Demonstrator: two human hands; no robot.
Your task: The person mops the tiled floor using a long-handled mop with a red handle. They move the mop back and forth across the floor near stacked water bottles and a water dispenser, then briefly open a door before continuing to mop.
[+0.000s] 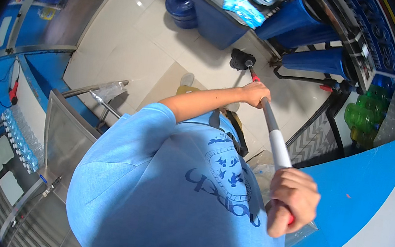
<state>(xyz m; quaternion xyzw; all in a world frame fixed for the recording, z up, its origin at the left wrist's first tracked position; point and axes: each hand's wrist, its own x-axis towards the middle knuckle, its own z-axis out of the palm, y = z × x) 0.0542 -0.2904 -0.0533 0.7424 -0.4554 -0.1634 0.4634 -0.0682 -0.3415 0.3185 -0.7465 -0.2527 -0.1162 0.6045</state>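
Note:
A mop with a dark mop head (239, 59) rests on the tiled floor, its pole (271, 117) slanting up toward my body. My left hand (256, 93) reaches across my front and wraps around the lower pole, just above a red section. Farther up, my right hand (293, 202) grips the white and red top end of the handle, by my right side. The mop head lies close to the base of a large blue-grey bin (214, 20). My shoes show partly beneath my left arm.
A blue water jug (182, 8) stands beside the bin. Blue filter housings (314, 63) and black pipes line the right, near green bottles (363, 114). A steel counter (69, 141), a metal frame with plastic wrap (109, 90) and packed small bottles (19, 140) are at left.

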